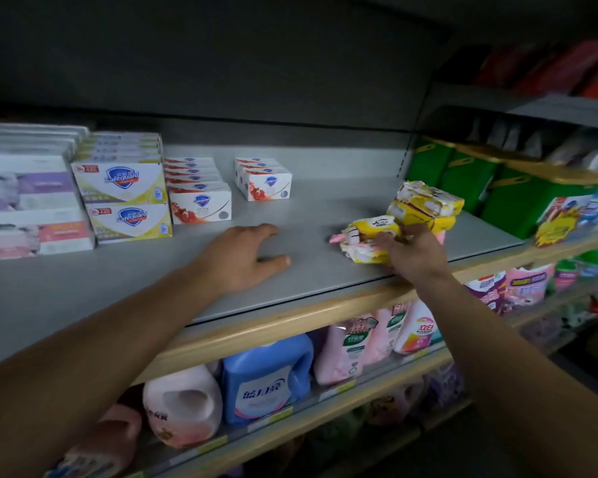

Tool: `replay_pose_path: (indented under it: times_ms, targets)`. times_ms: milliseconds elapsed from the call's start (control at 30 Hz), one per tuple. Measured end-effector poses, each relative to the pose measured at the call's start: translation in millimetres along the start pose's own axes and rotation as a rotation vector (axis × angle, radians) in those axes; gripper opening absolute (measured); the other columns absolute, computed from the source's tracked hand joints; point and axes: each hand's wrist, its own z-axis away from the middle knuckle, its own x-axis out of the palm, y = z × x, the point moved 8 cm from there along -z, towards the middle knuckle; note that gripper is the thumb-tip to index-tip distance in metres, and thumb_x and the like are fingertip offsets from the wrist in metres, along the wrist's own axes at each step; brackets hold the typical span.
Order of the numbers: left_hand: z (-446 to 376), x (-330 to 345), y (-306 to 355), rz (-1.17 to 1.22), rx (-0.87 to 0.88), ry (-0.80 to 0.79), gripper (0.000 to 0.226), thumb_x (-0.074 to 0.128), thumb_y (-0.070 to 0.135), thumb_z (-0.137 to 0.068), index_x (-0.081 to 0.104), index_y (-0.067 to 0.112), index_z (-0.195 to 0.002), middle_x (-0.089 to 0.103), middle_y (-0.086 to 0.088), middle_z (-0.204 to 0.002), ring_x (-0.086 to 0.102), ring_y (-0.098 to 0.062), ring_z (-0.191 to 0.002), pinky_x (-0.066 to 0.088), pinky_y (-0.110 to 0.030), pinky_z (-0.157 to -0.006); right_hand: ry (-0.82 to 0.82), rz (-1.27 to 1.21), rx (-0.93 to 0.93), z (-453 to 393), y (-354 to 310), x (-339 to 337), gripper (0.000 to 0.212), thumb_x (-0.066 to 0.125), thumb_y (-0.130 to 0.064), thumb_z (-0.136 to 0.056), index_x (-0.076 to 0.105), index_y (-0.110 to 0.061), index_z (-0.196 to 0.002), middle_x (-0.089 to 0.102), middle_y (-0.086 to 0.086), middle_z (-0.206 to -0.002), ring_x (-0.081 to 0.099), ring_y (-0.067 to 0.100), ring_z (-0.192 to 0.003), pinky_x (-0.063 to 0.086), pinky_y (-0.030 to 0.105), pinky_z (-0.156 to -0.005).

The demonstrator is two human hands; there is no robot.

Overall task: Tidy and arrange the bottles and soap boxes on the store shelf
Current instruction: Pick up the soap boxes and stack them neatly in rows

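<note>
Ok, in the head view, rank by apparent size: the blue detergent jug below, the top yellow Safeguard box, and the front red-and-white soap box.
1. Blue detergent jug, clearly largest, though it sits nearer the camera.
2. Yellow Safeguard box.
3. Red-and-white soap box, smallest; it stands beside the Safeguard box, so that comparison is fair.

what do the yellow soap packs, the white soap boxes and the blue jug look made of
Yellow soap packs: thin paper wrap, matte, judging by the torn, crumpled edges.
White soap boxes: printed cardboard, slight sheen, with crisp folded corners.
Blue jug: probably moulded plastic, smooth and glossy, with a built-in handle.
</note>
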Motion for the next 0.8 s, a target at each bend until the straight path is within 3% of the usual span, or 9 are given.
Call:
replay_pose_path:
  times_ms: [67,167,300,367,467,600,800]
  targets:
    - [2,8,-2,-0.098,0.022,-0.061,0.062,0.060,0.053,-0.087,0.053,0.016,-0.136,0.055,-0.004,-0.140,0.049,-0.022,-0.130,0.033,-0.026,-0.108,0.059,0.243,-0.005,-2,7,-14,0.055,0.055,-0.053,-0.090,0.054,-0.008,-0.120,0.065,0.019,-0.118,0.058,0.040,-0.111,0.046,0.041,-0.090]
    - [4,10,-1,-0.106,0.044,-0.077,0.058,0.058,0.052,-0.089,0.058,0.014,-0.132,0.055,-0.001,-0.139,0.047,-0.020,-0.131,0.028,-0.022,-0.108,0.003,0.417,-0.013,1,14,-17,0.060,0.038,-0.059,-0.095,0.055,-0.007,-0.118,0.060,0.023,-0.120,0.053,0.043,-0.111,0.044,0.044,-0.092]
    - [3,10,-2,-0.109,0.051,-0.075,0.056,0.058,0.050,-0.090,0.058,0.013,-0.132,0.055,-0.002,-0.140,0.047,-0.021,-0.132,0.029,-0.025,-0.112,0.082,0.445,-0.408,27,-10,-17,0.042,0.053,-0.037,-0.096,0.059,-0.009,-0.126,0.057,0.016,-0.125,0.048,0.039,-0.118,0.038,0.044,-0.102]
    - [3,10,-2,-0.116,0.052,-0.076,0.056,0.058,0.048,-0.090,0.058,0.012,-0.133,0.055,-0.003,-0.141,0.047,-0.021,-0.132,0.028,-0.026,-0.112,0.001,0.484,-0.558,40,-15,-3,0.045,0.056,-0.035,-0.094,0.057,-0.014,-0.134,0.055,0.011,-0.133,0.045,0.035,-0.124,0.035,0.044,-0.107]
    - [3,10,-1,-0.116,0.055,-0.073,0.054,0.059,0.047,-0.090,0.058,0.012,-0.132,0.055,-0.004,-0.140,0.047,-0.021,-0.132,0.029,-0.026,-0.112,-0.089,0.575,-0.499,36,-5,9,0.059,0.048,-0.047,-0.095,0.040,-0.021,-0.148,0.040,0.002,-0.149,0.030,0.029,-0.138,0.028,0.045,-0.114]
    - [4,9,-2,-0.115,0.046,-0.076,0.055,0.059,0.047,-0.090,0.058,0.014,-0.133,0.054,-0.003,-0.141,0.046,-0.021,-0.132,0.030,-0.029,-0.113,-0.137,0.600,-0.409,24,-2,13,0.067,0.038,-0.057,-0.094,0.028,-0.026,-0.153,0.029,-0.002,-0.157,0.020,0.029,-0.144,0.022,0.047,-0.117]
    - [6,4,-5,-0.091,0.043,-0.095,0.052,0.063,0.045,-0.088,0.059,0.015,-0.131,0.057,-0.002,-0.138,0.049,-0.018,-0.129,0.032,-0.024,-0.109,-0.013,0.654,-0.436,22,-19,15,0.061,0.046,-0.055,-0.092,0.044,-0.021,-0.143,0.045,0.005,-0.145,0.031,0.033,-0.137,0.026,0.046,-0.112]
